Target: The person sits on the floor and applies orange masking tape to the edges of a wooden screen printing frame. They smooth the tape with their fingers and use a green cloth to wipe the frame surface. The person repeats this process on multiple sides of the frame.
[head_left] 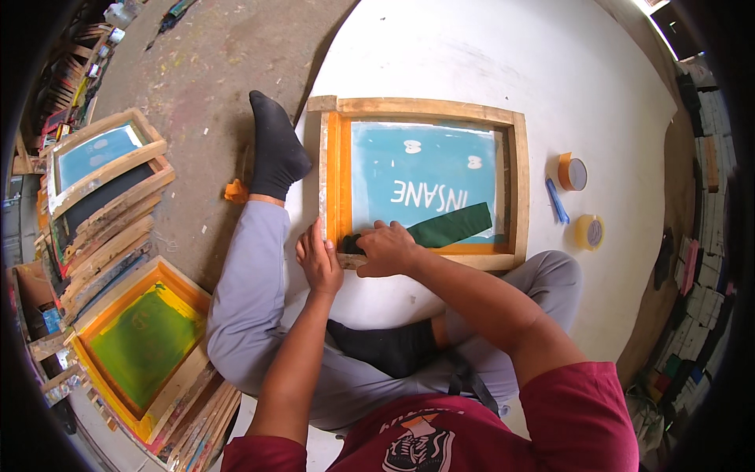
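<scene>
A: What's biggest in view?

B: A white sheet (503,71) on the floor, filling twelve to three o'clock. On it lies a wooden screen frame (421,179), just above centre, with blue mesh and orange tape along its inner edges.

A: And off to the side?

B: At nine o'clock, a stack of frames (110,197). At seven, a second stack topped by a green screen (145,342).

A: Where are the hands?

B: Both at the frame's near-left corner. The left hand (318,258) rests flat on the frame's left rail, fingers together. The right hand (387,247) is curled, pressing the end of a dark green tape strip (451,226) onto the mesh. That strip runs slantwise toward the frame's lower right.

A: Smaller things?

B: At three o'clock on the sheet: an orange tape roll (572,172), a yellow roll (590,231) nearer the knee, and a blue pen-like tool (557,200) between them and the frame.
</scene>
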Demonstrator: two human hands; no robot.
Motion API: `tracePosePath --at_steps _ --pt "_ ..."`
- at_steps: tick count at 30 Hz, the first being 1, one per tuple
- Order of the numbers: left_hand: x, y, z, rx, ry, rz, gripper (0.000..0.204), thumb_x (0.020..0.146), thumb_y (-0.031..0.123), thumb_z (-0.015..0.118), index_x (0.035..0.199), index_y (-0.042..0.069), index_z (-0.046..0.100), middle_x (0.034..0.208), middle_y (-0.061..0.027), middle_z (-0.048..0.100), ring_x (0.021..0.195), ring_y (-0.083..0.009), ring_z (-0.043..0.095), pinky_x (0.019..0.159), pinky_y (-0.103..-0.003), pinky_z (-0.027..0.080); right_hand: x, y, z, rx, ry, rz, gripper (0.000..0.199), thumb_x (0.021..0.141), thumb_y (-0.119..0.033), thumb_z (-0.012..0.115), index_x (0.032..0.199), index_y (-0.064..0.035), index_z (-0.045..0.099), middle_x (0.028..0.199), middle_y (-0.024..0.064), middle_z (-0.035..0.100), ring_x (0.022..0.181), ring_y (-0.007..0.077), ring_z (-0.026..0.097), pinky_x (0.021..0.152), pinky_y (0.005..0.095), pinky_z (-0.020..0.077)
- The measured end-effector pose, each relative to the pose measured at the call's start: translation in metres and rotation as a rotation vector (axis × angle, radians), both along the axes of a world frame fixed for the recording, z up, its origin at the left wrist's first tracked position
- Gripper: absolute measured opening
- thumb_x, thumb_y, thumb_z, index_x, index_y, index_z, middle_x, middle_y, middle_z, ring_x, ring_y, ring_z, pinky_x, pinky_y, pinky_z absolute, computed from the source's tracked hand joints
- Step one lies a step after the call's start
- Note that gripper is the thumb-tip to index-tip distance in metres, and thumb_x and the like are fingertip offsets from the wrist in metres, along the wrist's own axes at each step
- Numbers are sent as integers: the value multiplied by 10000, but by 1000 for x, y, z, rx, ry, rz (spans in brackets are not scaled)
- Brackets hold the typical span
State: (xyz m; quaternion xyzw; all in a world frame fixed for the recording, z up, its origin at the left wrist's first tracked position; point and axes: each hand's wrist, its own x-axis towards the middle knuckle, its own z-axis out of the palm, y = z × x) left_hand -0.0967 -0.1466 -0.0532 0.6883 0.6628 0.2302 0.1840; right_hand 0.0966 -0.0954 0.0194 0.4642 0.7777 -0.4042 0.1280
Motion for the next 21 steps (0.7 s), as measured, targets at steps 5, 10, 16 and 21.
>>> tracePosePath --at_steps 5,10,16,21 --pt "-2 2 -2 86 -26 -50 510 1086 279 404 1546 64 455 1451 -195 548 1336 -433 456 1134 -564 308 -13 0 9 28 -18 25 478 766 -460 709 1040 -72 753 1164 93 707 1218 308 600 1003 475 487" --pt "-1 0 0 36 24 -25 527 1049 221 430 1551 62 444 1459 -185 547 1337 -431 455 1143 -564 304 64 -26 6 106 -89 -37 472 784 -498 748 1067 -120 758 1120 68 727 1220 295 599 1011 479 467" --pt "-3 -2 -5 51 22 -28 532 1036 193 453 1551 60 440 1471 -181 547 1338 -428 457 1152 -564 300 200 -64 30 125 -434 31 585 762 -617 735 999 -87 806 1037 83 750 1238 296 589 1049 486 441" --pt "-2 0 -4 100 -23 -35 520 1038 182 454 1544 60 450 1463 -182 554 1335 -424 467 1152 -554 306 227 -69 39 132 -468 42 790 753 -790 692 873 -18 811 938 134 765 1179 332 638 1051 490 455"
